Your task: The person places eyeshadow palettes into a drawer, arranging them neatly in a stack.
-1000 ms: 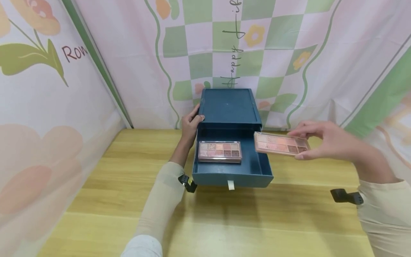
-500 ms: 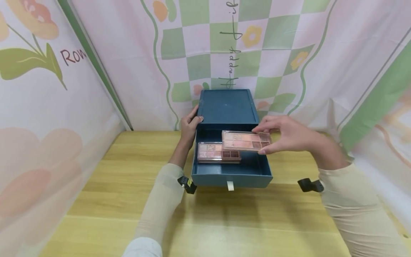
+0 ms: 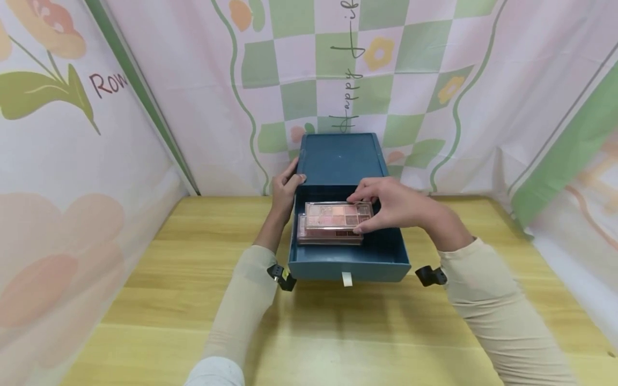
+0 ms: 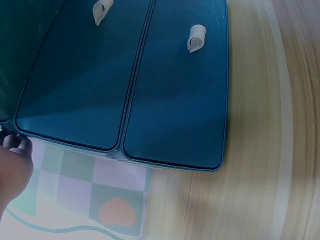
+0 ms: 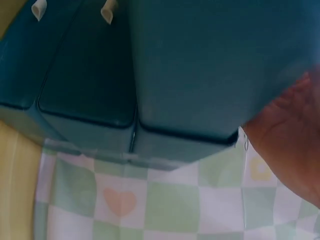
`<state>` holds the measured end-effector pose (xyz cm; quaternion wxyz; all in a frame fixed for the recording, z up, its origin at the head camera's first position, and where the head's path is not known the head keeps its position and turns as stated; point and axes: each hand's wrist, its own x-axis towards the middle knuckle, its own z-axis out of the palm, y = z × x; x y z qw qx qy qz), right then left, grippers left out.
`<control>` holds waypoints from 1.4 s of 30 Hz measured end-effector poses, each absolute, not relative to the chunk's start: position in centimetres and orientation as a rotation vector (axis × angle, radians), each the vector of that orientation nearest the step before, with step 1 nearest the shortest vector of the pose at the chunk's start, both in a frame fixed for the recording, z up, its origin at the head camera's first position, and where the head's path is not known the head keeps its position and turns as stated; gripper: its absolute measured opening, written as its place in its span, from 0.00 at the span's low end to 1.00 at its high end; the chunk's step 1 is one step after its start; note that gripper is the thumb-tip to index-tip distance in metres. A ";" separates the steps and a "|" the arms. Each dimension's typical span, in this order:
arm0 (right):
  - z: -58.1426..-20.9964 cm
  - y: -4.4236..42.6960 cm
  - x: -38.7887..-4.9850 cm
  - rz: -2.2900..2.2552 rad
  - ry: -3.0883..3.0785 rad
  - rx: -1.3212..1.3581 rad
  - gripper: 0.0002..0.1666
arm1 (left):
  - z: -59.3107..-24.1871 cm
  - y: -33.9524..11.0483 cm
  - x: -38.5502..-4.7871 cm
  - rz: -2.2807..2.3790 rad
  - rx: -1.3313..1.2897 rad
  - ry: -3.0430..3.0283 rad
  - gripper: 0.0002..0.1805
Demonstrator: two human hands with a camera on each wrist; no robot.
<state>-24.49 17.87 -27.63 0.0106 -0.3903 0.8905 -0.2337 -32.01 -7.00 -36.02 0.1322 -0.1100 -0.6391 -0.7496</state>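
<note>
A dark blue drawer cabinet (image 3: 341,160) has its top drawer (image 3: 350,272) pulled out toward me. My right hand (image 3: 393,203) pinches one end of an eyeshadow palette (image 3: 333,216) between thumb and fingers, inside the drawer's outline. Beneath it, partly covered, a second eyeshadow palette (image 3: 323,239) lies on the drawer floor. Whether the two palettes touch I cannot tell. My left hand (image 3: 285,188) holds the cabinet's left side, its thumb at the top front corner. In the left wrist view, two lower drawers (image 4: 175,90) are closed.
The cabinet stands on a light wooden table (image 3: 203,257) against a checkered curtain (image 3: 338,69). White fabric tabs (image 3: 347,279) hang from the drawer fronts. Printed cloth (image 3: 72,187) closes off the left side.
My right hand has carried the palette leftward from beyond the drawer's right edge to over the other palette, and lowered it slightly. The left hand keeps its hold on the cabinet.
</note>
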 end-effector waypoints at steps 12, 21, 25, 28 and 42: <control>-28.2 15.9 -24.3 -0.572 2.822 -1.239 0.30 | -36.2 -6.9 -32.1 -2.129 -0.321 -1.883 0.34; -28.5 15.8 -24.1 -0.517 2.841 -1.201 0.30 | -36.2 -7.0 -32.1 -2.140 -0.322 -1.874 0.34; -28.7 16.0 -24.0 -0.502 2.852 -1.196 0.32 | -36.2 -7.0 -32.0 -2.152 -0.321 -1.867 0.34; -28.8 16.3 -23.8 -0.511 2.885 -1.199 0.34 | -36.2 -7.0 -32.1 -2.162 -0.319 -1.862 0.34; -28.9 19.7 -17.5 -0.847 3.186 -1.052 0.24 | -36.1 -6.9 -32.0 -2.152 -0.300 -1.856 0.34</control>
